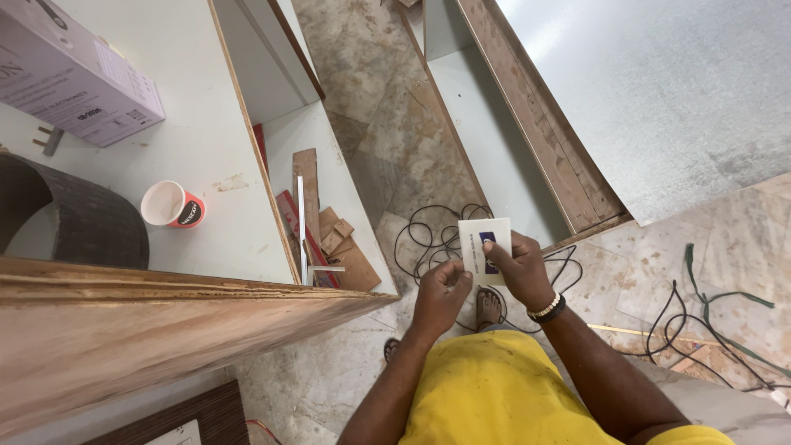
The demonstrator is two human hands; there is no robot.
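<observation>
— What do the hands hold?
— The right hand (521, 265) grips one small white box (484, 247) by its right edge; the left hand (441, 290) is closed, its fingers pinching at the lower left corner. I judge the box is being opened.
— And around?
— One tangle of black cable (428, 239) lies on the floor below; one red paper cup (173, 204) and one cardboard carton (70, 70) stand on the white tabletop (206, 124).

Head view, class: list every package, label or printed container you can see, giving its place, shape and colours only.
Small box: flat white rectangle with a dark blue patch, held by right hand, left hand fingers at its lower edge.
Large carton: pale lilac-white, long, top left on white panel.
Paper cup: red-orange, white inside, lying on that panel.
</observation>
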